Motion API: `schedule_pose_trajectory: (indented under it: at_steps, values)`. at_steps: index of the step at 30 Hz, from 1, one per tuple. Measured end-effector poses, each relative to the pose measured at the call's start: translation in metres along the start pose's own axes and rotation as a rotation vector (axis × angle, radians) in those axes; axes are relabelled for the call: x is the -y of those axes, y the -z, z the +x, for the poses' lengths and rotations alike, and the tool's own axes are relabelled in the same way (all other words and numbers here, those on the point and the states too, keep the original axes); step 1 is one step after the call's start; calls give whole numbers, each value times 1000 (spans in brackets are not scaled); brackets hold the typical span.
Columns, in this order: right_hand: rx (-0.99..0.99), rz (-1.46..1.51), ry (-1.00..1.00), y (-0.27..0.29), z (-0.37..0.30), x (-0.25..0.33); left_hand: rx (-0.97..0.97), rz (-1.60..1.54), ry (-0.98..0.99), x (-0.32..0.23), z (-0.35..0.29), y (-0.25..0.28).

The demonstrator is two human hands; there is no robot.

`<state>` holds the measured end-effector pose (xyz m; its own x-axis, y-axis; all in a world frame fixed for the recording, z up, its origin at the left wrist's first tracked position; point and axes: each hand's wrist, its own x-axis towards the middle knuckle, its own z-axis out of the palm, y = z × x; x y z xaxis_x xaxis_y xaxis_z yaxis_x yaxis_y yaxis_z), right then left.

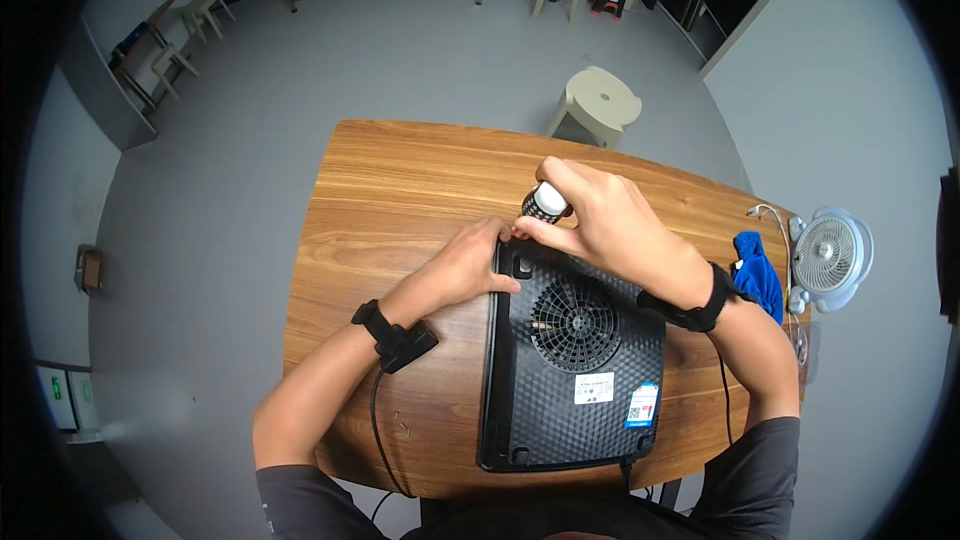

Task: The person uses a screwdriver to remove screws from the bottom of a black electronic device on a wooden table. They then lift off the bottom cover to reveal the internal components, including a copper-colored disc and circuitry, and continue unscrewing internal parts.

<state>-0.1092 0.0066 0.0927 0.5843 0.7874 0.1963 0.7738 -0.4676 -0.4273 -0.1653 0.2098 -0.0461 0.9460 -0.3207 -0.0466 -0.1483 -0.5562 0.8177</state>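
An induction cooker (560, 350) lies upside down on the table, its black textured underside and round fan grille (575, 324) facing up. My left hand (474, 262) grips its far left corner, thumb on the underside near a rubber foot (522, 267). My right hand (600, 217) is closed around a screwdriver-like tool (545, 202) with a white end and a dark dotted grip. The tool is over the cooker's far edge, and its tip is hidden behind my fingers. Small metal pieces that look like screws (403, 424) lie left of the cooker.
The wooden table (390, 200) carries a blue cloth (758, 272) and a small fan (829, 251) at its right side. Black cords run from the wristbands (398, 338) and the cooker's near edge. Beyond the table stands a beige stool (600, 100).
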Motion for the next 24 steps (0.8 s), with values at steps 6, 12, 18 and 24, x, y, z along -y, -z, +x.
schedule_pose_trajectory:
  at_steps: [6, 12, 18, 24]
  values:
    - [240, -12, 36, 27, 5, 14, 29, -19, 42, -8, 0, 4]
    - [259, 10, 65, 30, 9, 16, 55, -42, 41, 2, 5, 1]
    - [171, -43, 184, 21, 8, 16, 57, -47, 69, 3, 6, 1]
    - [179, -34, 136, 18, 11, 22, 13, -68, -3, 9, 8, -3]
